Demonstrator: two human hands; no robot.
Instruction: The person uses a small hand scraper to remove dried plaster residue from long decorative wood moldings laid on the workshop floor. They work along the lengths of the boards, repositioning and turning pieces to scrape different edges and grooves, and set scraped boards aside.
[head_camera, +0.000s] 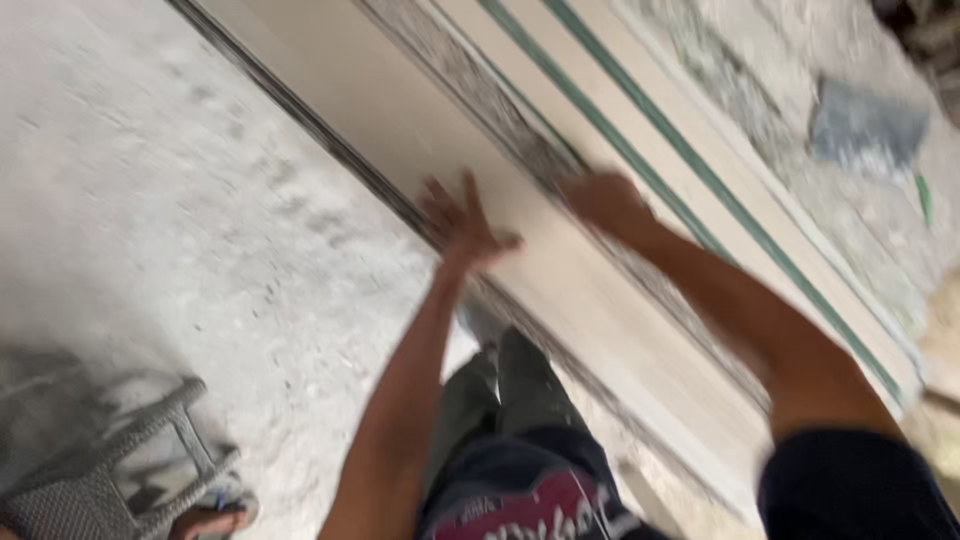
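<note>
Two bare hands on a stack of long pale tiles standing on edge across a dusty concrete floor.

At the far left a grey woven chair stands on the floor, with another person's sandalled foot just beside its leg. Toward the middle, the left hand lies flat with its fingers spread on the face of the nearest cream tile, close to that tile's dark left edge. Just to its right, the right hand rests on the top edge of the same stack; blur hides whether its fingers curl over. Further right run tiles with green edge strips, and a grey slab fragment lies well apart.
</note>
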